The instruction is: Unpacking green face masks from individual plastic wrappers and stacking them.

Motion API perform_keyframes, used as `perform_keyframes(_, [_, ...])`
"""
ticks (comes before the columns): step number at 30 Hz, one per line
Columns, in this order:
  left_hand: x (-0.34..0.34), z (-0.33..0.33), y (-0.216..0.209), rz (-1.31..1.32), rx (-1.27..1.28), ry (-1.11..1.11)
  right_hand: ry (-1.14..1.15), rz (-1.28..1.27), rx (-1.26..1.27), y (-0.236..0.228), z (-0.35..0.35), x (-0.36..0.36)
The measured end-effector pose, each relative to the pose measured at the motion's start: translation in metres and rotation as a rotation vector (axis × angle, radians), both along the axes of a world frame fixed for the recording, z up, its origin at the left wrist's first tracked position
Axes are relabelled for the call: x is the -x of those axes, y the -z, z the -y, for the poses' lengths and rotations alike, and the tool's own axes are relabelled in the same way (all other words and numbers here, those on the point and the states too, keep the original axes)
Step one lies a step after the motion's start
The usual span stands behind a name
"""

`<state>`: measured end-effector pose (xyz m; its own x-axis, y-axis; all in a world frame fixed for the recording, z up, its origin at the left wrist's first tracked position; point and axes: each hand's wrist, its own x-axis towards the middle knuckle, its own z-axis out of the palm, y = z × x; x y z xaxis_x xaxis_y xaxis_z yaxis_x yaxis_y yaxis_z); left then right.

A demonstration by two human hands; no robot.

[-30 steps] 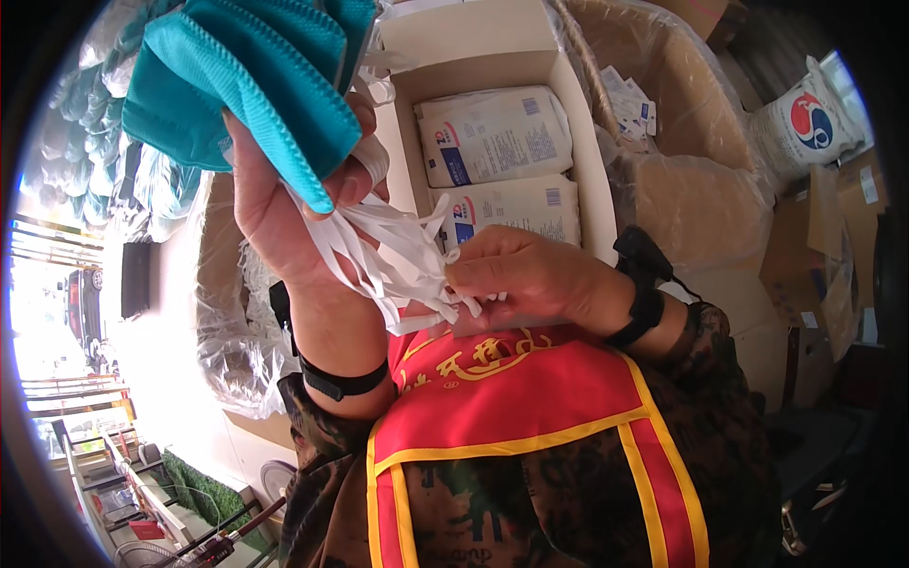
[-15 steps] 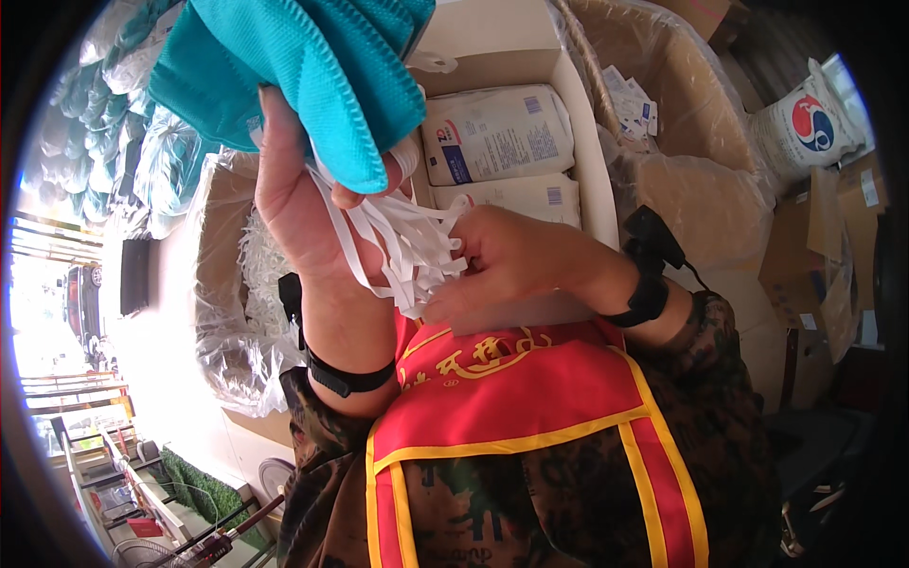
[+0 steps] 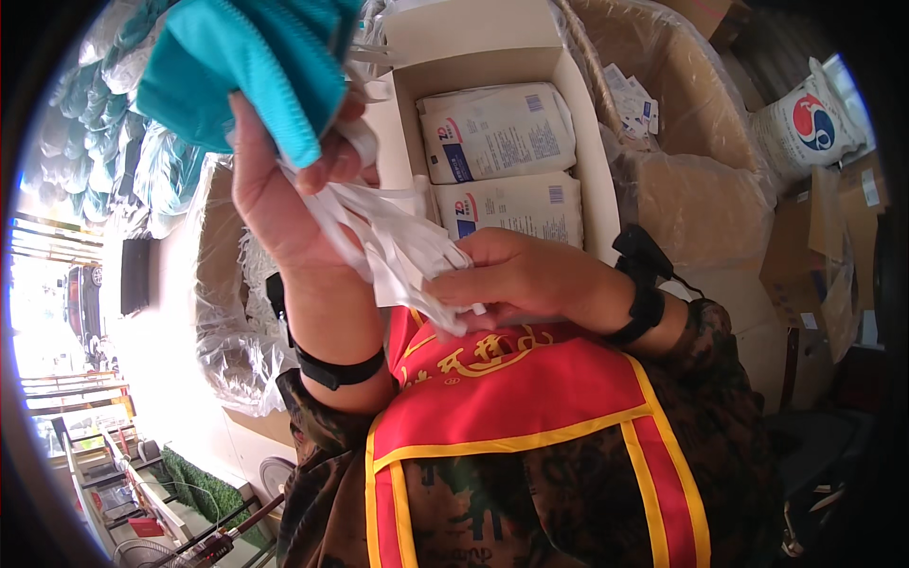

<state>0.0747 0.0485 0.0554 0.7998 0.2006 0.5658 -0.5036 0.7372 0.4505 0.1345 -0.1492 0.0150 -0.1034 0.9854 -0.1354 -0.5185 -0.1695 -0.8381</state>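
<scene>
My left hand is closed around a stack of teal fabric face masks, raised at the upper left. White straps trail from the masks down across my left palm toward the right. Their lower ends are bunched in my right hand, whose fingers are closed over them above my red apron. How many masks there are cannot be told, since they overlap.
Behind my hands, an open carton holds printed white packs. A plastic-lined box with small packets stands to its right, near a white sack. Bagged teal items and another lined box are on the left.
My left hand and the masks have moved left, away from my right hand. The straps between my hands are drawn out longer, and more of the lower pack shows.
</scene>
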Motion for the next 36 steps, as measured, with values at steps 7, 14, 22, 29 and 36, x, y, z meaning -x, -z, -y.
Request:
perform_keyframes(7, [0.0, 0.007, -0.004, -0.035, -0.004, 0.012, 0.016, -0.119, 0.011, 0.004, 0.002, 0.002])
perform_keyframes(14, [0.0, 0.013, -0.006, -0.027, 0.025, 0.017, 0.005, -0.137, -0.054, 0.005, -0.006, 0.006])
perform_keyframes(22, [0.001, 0.015, -0.003, -0.044, 0.062, -0.003, 0.005, 0.172, -0.04, -0.009, -0.01, 0.008])
perform_keyframes(29, [0.003, 0.004, -0.007, -0.035, -0.047, -0.051, 0.009, 0.069, 0.026, 0.008, 0.0, -0.002])
perform_keyframes(36, [0.003, 0.017, -0.005, -0.086, 0.077, -0.057, 0.085, 0.282, -0.025, -0.006, -0.003, -0.007])
